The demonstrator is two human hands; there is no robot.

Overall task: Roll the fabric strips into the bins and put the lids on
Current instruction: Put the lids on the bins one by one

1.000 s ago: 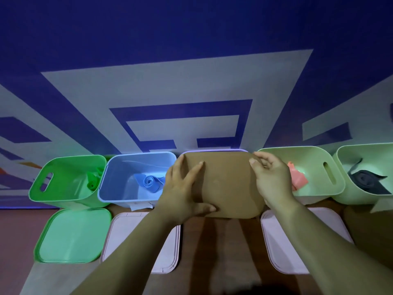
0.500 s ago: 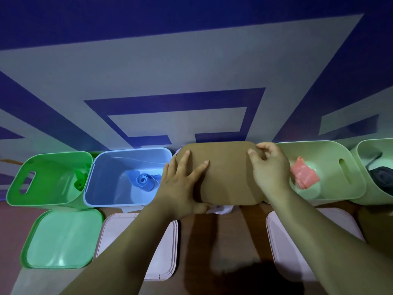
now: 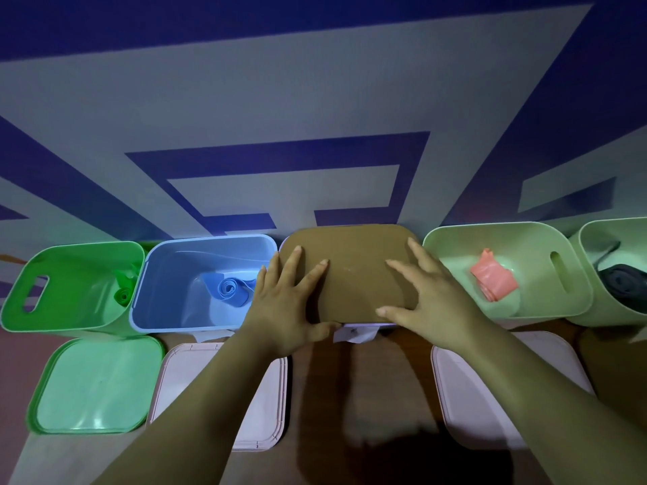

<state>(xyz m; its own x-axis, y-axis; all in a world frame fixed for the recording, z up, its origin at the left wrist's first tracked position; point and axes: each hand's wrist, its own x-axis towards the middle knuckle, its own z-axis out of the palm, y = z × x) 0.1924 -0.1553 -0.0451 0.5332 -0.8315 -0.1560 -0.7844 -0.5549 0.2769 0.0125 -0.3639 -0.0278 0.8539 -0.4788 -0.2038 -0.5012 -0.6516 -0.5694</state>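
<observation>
A brown lid (image 3: pixel 353 271) lies flat on the middle bin, whose white front (image 3: pixel 357 333) peeks out below it. My left hand (image 3: pixel 287 302) presses on the lid's left side with fingers spread and straight. My right hand (image 3: pixel 430 295) lies flat on its right side, fingers spread. Left of it stands an open blue bin (image 3: pixel 154 274) holding a rolled blue strip (image 3: pixel 229 288). At far left, a green bin (image 3: pixel 21 302) contains a green roll (image 3: pixel 122 295). Right of the lid, a pale green bin (image 3: pixel 546 309) holds a pink strip (image 3: pixel 493 280). A further bin (image 3: pixel 588 246) at the edge holds a dark roll (image 3: pixel 623 285).
Loose lids lie on the brown table in front of the bins: a green lid (image 3: pixel 94 383) at left, a pink lid (image 3: pixel 266 414) under my left forearm, another pink lid (image 3: pixel 465 397) under my right forearm. A blue-and-grey patterned wall (image 3: pixel 315 99) rises just behind the bins.
The brown lid has settled squarely over the middle bin. My right hand left the lid's far right corner and now lies flat on top; my left hand stays pressing the left side.
</observation>
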